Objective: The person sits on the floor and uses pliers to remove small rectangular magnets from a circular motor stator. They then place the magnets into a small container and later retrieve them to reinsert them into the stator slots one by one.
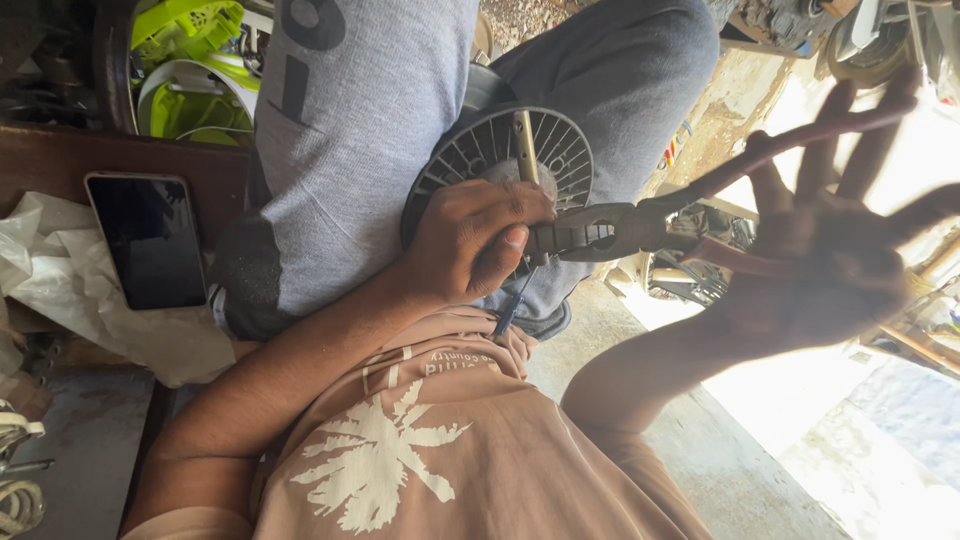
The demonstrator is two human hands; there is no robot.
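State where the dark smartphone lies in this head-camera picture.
The smartphone lies screen-up at the left of the head view, on crumpled white plastic below the brown ledge, left of the grey trouser leg.
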